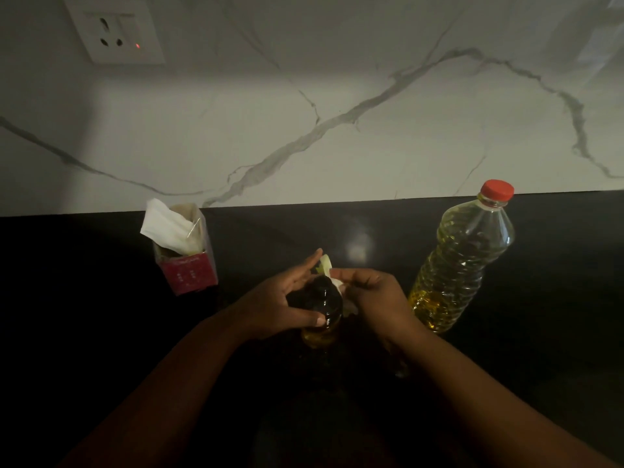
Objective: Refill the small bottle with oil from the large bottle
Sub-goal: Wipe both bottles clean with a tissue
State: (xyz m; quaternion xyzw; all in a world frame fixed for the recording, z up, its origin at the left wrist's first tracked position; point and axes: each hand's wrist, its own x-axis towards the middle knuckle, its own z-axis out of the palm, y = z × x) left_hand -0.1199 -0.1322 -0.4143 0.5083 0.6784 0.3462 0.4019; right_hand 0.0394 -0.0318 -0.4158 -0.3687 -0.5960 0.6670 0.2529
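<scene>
The small bottle (322,307) stands on the dark countertop (101,332) near its front edge, roughly midway along it, with a band of yellow oil visible low in its body. The left hand (287,300) wraps around it, thumb across the front and fingers curved behind with the forefinger stretched up past the neck, apparently to steady it while the other hand works on it. The right hand (374,293) pinches a crumpled white tissue (337,282) against the bottle's neck and shoulder, most likely wiping off oil so the bottle is not slippery; whether a cap is on cannot be told, since the top is hidden by fingers and tissue. The large bottle (461,261) stands just to the right, toward the back edge, with its red cap (497,190) on and its body about 3/4 full of oil, well within reach of the right hand but apart from it. That capped state suggests pouring is either finished or not yet begun; the frame does not settle which. Near the back left of the countertop sits a red tissue box (187,261) with a white sheet pulled up from its open top, handy for wiping. On the marbled wall (337,96) behind, a white socket plate (113,28) shows 1 small red light.
</scene>
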